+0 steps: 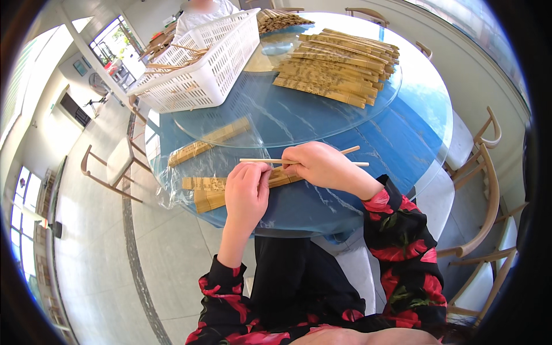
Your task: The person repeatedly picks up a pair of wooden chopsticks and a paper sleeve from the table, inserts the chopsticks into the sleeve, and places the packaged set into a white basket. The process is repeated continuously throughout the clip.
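A pair of bare chopsticks (299, 161) is gripped in the right hand (322, 167) at the near edge of the round table (402, 132), the tips pointing left. The left hand (246, 192) is closed on a paper sleeve (276, 178) lying beside them. The sleeving step seems in hand; next, the tips must be aligned with the sleeve mouth.

Two pale wooden chopsticks (322, 161) lie near-level across table edge, held in right hand (322, 167). Printed tan paper sleeves (213, 192) in loose pile under left hand (247, 192), w/ one sleeve at chopstick tips.
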Tool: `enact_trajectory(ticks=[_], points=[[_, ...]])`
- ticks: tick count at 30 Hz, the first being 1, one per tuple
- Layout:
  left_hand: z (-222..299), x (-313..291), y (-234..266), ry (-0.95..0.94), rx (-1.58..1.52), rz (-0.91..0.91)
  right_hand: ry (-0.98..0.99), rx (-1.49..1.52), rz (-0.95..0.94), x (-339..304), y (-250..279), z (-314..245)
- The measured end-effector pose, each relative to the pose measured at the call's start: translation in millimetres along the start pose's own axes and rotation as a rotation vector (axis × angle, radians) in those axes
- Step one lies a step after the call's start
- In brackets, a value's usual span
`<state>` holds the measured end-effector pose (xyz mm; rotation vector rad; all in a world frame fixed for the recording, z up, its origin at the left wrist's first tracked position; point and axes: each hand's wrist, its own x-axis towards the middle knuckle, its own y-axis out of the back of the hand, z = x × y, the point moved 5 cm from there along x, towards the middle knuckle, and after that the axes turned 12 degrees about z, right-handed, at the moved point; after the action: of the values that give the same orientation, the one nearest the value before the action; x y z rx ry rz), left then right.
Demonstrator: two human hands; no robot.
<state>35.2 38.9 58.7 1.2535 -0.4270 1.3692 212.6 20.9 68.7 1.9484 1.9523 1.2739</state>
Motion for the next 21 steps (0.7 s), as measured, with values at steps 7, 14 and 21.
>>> enact_trajectory(ticks=[7,14,21], points=[[1,-2,4,-0.046,0.209,0.077,0.186,-0.199,0.389,6,30,-8],[-6,-3,15,0.040,0.288,0.247,-0.162,-0.445,0.571,3,88,19],[-7,-3,14,0.060,0.283,0.220,-0.202,0.381,0.390,7,66,27]])
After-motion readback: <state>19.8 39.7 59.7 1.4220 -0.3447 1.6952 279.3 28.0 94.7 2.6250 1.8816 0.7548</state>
